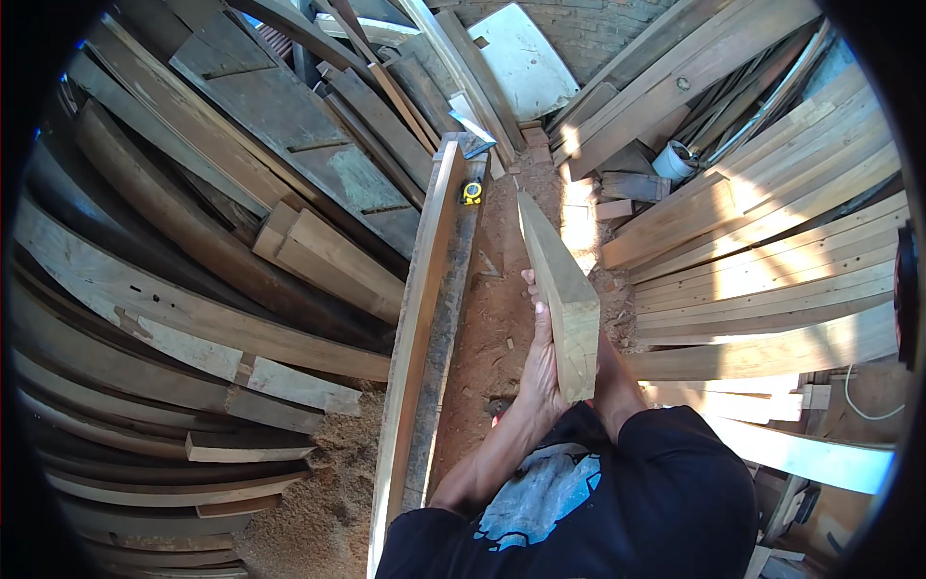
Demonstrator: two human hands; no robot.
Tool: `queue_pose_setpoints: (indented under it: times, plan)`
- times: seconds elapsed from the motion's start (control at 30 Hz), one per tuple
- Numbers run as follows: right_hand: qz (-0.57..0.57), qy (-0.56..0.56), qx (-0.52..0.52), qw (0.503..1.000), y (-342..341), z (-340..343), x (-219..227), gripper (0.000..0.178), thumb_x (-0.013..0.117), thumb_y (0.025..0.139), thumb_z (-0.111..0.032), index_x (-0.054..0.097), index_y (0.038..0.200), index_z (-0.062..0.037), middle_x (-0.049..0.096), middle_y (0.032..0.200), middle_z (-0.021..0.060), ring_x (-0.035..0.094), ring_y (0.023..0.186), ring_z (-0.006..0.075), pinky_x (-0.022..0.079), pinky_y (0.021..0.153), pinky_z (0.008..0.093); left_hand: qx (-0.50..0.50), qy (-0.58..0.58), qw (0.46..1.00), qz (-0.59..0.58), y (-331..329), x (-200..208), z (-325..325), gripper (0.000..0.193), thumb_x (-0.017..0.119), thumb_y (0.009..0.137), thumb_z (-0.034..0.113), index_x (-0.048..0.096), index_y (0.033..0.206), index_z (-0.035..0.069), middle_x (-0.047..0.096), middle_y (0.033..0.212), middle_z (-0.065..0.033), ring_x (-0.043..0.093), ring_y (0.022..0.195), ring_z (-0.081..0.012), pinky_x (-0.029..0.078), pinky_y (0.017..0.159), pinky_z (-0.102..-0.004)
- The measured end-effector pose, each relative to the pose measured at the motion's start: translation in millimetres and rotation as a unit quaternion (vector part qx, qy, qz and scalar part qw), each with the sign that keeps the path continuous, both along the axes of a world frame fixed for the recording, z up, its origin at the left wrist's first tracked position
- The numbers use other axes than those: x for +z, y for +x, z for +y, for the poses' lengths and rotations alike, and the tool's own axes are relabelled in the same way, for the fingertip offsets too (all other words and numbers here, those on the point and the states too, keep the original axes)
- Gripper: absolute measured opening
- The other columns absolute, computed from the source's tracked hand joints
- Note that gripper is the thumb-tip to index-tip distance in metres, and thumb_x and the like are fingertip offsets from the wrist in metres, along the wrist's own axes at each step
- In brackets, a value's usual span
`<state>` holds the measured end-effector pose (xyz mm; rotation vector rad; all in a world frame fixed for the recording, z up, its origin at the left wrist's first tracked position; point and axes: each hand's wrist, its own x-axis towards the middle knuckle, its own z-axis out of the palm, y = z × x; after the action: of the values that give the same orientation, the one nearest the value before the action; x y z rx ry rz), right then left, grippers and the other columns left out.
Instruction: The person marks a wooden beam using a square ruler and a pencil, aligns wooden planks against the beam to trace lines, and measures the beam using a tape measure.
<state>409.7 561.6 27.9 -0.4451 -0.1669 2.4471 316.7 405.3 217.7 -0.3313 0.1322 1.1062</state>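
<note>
A thick wooden beam (561, 280) is held up in front of me, its square-cut end turned toward my body and its far end pointing away. My left hand (542, 362) is closed on its left side, with the thumb lying along the wood. My right hand (530, 282) is mostly hidden behind the beam; its forearm passes under from the right, and fingertips that appear to be its own curl round the left side. To the left, a long board (417, 318) stands on edge on a narrow plank bench (449, 309). A yellow and black tape measure (472, 192) rests near the bench's far end.
Stacked planks (241, 309) crowd the left side, and more lumber (762, 280) leans on the right. A white panel (521, 63) stands at the back, with a white bucket (674, 161) to its right. Sawdust (318, 482) covers the floor at the lower left.
</note>
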Motion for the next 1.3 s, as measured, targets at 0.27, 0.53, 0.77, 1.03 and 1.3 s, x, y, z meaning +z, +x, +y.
queue_pose_setpoints:
  times: [0.27, 0.53, 0.77, 1.03, 1.3]
  plan:
    - [-0.050, 0.026, -0.014, 0.998, -6.7, -5.0, 2.9, 0.053, 0.056, 0.096, -0.062, 0.071, 0.112, -0.0135, 0.071, 0.091, 0.0011, 0.067, 0.075, 0.0132, 0.056, 0.064, 0.0300, 0.019, -0.006, 0.997, -0.073, -4.3, -0.5, -5.6, 0.057, 0.055, 0.099, 0.048, 0.052, 0.137, 0.005, 0.067, 0.123, -0.0146, 0.070, 0.105, -0.0254, 0.063, 0.085, -0.0384]
    - [-0.066, 0.010, -0.011, 0.998, -10.5, -7.0, -4.0, 0.055, 0.056, 0.096, -0.063, 0.071, 0.113, -0.0124, 0.071, 0.092, 0.0020, 0.067, 0.076, 0.0152, 0.056, 0.067, 0.0310, 0.021, 0.008, 0.996, -0.091, -6.1, 0.4, -6.3, 0.058, 0.055, 0.100, 0.048, 0.052, 0.138, 0.005, 0.066, 0.126, -0.0133, 0.068, 0.109, -0.0244, 0.061, 0.090, -0.0372]
    - [-0.093, -0.005, -0.020, 0.995, -16.0, -8.2, -8.2, 0.057, 0.056, 0.095, -0.064, 0.070, 0.114, -0.0114, 0.071, 0.092, 0.0029, 0.067, 0.077, 0.0170, 0.056, 0.070, 0.0319, -0.002, -0.057, 0.991, 0.118, -3.2, 18.1, 1.0, 0.073, 0.050, 0.092, 0.071, 0.064, 0.105, 0.001, 0.066, 0.074, -0.0108, 0.066, 0.060, -0.0248, 0.056, 0.050, -0.0353]
    - [-0.199, -0.047, -0.115, 0.972, -30.7, -2.0, -25.5, 0.060, 0.056, 0.095, -0.065, 0.069, 0.115, -0.0102, 0.070, 0.092, 0.0038, 0.067, 0.078, 0.0190, 0.056, 0.073, 0.0329, -0.039, 0.080, 0.993, -0.081, -29.8, -42.5, -42.2, 0.073, 0.050, 0.098, 0.061, 0.052, 0.134, -0.003, 0.064, 0.094, -0.0134, 0.068, 0.073, -0.0245, 0.057, 0.054, -0.0337]
    - [-0.420, 0.261, -0.238, 0.836, -32.3, -56.6, 71.8, 0.068, 0.061, 0.095, -0.057, 0.061, 0.125, 0.0034, 0.068, 0.111, 0.0118, 0.064, 0.099, 0.0188, 0.053, 0.088, 0.0356, -0.121, 0.014, 0.928, 0.353, -157.1, -90.1, -120.9, 0.077, 0.060, 0.095, 0.053, 0.041, 0.147, -0.001, 0.063, 0.121, -0.0221, 0.066, 0.106, -0.0314, 0.054, 0.093, -0.0413]
